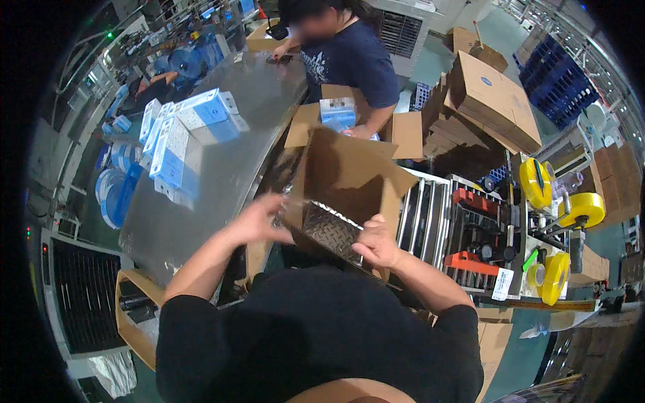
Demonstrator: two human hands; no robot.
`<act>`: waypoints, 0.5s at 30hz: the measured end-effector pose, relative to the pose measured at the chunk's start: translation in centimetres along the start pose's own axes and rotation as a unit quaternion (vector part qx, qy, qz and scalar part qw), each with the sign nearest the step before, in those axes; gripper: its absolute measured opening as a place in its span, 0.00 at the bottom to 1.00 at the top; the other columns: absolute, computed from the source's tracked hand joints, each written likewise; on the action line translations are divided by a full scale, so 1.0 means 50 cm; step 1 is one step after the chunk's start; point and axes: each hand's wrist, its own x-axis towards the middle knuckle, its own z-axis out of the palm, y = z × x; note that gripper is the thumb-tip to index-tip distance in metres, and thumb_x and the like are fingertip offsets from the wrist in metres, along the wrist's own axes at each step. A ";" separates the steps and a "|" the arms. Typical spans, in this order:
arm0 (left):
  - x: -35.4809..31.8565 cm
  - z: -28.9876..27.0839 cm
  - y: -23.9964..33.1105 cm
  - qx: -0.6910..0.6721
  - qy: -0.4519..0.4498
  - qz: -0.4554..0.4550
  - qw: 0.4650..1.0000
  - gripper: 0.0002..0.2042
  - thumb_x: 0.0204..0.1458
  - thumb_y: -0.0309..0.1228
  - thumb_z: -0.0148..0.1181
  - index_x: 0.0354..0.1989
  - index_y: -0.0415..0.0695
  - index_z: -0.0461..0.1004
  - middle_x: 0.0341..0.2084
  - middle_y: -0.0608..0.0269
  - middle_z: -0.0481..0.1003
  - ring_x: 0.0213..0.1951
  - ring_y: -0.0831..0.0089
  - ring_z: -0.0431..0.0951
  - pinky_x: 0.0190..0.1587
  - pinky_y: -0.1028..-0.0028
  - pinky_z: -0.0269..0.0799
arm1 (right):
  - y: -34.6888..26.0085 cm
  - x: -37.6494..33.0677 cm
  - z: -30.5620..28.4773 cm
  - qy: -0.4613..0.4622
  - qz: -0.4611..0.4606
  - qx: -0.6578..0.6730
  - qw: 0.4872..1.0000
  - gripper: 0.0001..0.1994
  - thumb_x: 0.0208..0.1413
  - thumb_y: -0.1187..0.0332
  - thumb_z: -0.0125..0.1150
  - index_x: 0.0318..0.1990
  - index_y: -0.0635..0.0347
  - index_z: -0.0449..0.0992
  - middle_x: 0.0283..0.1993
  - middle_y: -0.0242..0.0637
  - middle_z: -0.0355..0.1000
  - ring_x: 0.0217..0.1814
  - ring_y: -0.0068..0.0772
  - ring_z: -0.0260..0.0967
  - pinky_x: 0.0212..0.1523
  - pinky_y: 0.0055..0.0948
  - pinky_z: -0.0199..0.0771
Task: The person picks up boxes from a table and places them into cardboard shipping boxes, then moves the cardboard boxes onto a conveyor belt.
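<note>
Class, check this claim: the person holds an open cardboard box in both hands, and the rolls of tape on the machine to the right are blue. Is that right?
Not quite. The head view shows the rolls of tape on the machine are yellow, not blue. The rest stands: the left hand and right hand both hold the open cardboard box.

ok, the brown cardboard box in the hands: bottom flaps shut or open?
Open: brown cardboard box shows the floor plate through it; both hands at its lower flaps.
</note>
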 end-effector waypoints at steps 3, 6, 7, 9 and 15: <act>-0.034 0.092 0.023 0.253 -0.329 0.105 0.903 0.39 0.43 0.40 0.65 0.64 0.41 0.56 0.56 0.43 0.65 0.55 0.50 0.68 0.57 0.58 0.63 | -0.011 -0.003 0.073 -0.125 -0.031 -0.023 0.991 0.17 0.51 0.56 0.60 0.15 0.52 0.70 0.16 0.33 0.66 0.26 0.38 0.64 0.36 0.36 0.58; -0.005 0.195 -0.021 0.202 -0.368 0.099 0.902 0.30 0.50 0.43 0.54 0.60 0.41 0.63 0.52 0.43 0.68 0.55 0.49 0.67 0.57 0.60 0.63 | 0.032 -0.017 0.132 -0.151 -0.066 -0.027 0.986 0.12 0.50 0.55 0.60 0.25 0.53 0.75 0.28 0.34 0.72 0.34 0.39 0.67 0.41 0.38 0.60; 0.055 0.198 0.004 0.282 -0.477 0.150 0.819 0.27 0.46 0.44 0.60 0.52 0.40 0.69 0.52 0.44 0.68 0.54 0.50 0.68 0.56 0.61 0.64 | 0.052 -0.013 0.120 -0.107 -0.093 -0.028 0.990 0.11 0.49 0.56 0.61 0.28 0.53 0.75 0.32 0.34 0.72 0.37 0.40 0.67 0.43 0.38 0.61; 0.115 0.176 -0.007 0.109 -0.486 -0.021 0.867 0.37 0.38 0.45 0.69 0.61 0.51 0.64 0.59 0.45 0.62 0.65 0.52 0.56 0.64 0.63 0.56 | 0.065 0.021 0.046 -0.045 -0.042 -0.118 0.991 0.15 0.44 0.58 0.64 0.38 0.52 0.75 0.42 0.34 0.71 0.47 0.40 0.66 0.49 0.44 0.60; 0.064 0.261 -0.013 0.288 0.085 0.134 0.944 0.39 0.34 0.51 0.70 0.59 0.52 0.66 0.60 0.47 0.60 0.66 0.52 0.53 0.65 0.55 0.50 | 0.121 -0.069 -0.067 -0.012 0.208 -0.319 0.925 0.34 0.46 0.52 0.64 0.60 0.54 0.62 0.59 0.39 0.63 0.66 0.44 0.55 0.64 0.58 0.44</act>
